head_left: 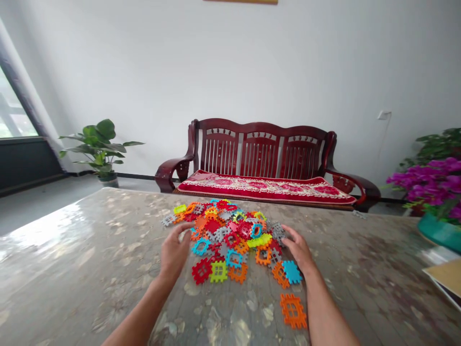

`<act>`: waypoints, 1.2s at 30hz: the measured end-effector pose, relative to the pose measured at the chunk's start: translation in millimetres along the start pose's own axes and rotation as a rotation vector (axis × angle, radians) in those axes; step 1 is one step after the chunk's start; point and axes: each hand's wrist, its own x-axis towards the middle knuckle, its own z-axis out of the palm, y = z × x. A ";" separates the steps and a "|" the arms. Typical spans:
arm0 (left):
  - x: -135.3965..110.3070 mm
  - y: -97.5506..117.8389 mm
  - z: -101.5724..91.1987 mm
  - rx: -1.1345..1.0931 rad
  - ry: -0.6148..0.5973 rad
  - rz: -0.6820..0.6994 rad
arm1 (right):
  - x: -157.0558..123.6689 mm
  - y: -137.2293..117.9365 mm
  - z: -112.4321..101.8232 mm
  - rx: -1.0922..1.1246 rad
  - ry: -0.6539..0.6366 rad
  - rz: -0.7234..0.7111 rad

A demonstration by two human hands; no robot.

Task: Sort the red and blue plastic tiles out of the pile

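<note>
A heap of interlocking plastic building tiles (pixel 230 235) in red, orange, blue, grey and yellow-green lies on the patterned table (pixel 118 269). My left hand (pixel 175 251) is at the heap's left side, fingers apart, its fingertips near an orange tile (pixel 196 234). On the opposite side, my right hand (pixel 298 249) has its fingers spread beside grey tiles (pixel 278 231); whether it touches them I cannot tell. Close to my right forearm lie a blue tile (pixel 291 272) and a separate orange window tile (pixel 293 311). Neither hand shows anything held.
Beyond the table stands a dark red wooden bench (pixel 259 154) with a red patterned cover (pixel 266 187). Purple flowers (pixel 432 180) in a teal pot (pixel 439 233) and a brown flat item (pixel 446 276) sit at the right. A lone grey tile (pixel 359 214) lies near the far edge. A potted plant (pixel 103 146) is behind left.
</note>
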 end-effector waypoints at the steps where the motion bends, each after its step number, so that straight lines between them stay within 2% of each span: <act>1: 2.6 -7.0 -1.7 -0.001 0.087 -0.093 | -0.7 -2.3 0.4 -0.027 -0.018 -0.008; 2: 3.5 -13.0 -3.2 0.010 0.147 -0.157 | -1.3 -4.5 0.9 -0.053 -0.028 -0.011; 4: 1.5 -21.2 -5.7 0.051 0.168 -0.218 | -2.0 -8.0 2.2 -0.083 -0.030 -0.016; 8: -3.1 -24.0 -7.2 0.080 0.070 -0.245 | -0.6 -10.3 4.2 -0.056 -0.003 -0.011; 14: 8.1 -21.7 -8.3 0.089 0.013 -0.261 | -0.7 -14.4 -0.4 0.031 0.023 0.028; 20: 13.8 -28.9 -8.0 0.134 -0.020 -0.214 | -6.3 -15.4 -7.0 0.113 0.207 0.057; 24: 13.1 -33.4 -5.7 0.174 -0.062 -0.194 | -7.5 -12.6 -8.1 0.129 0.279 0.084; 31: 13.6 -36.7 -2.9 0.212 -0.120 -0.188 | -3.1 -9.7 -5.7 0.161 0.285 0.086; 34: 14.4 -38.0 -1.2 0.223 -0.134 -0.181 | -0.9 -7.0 -3.8 0.222 0.224 0.065; 36: 14.9 -39.5 -0.1 0.222 -0.135 -0.171 | -0.7 -5.2 -2.2 0.181 0.156 0.043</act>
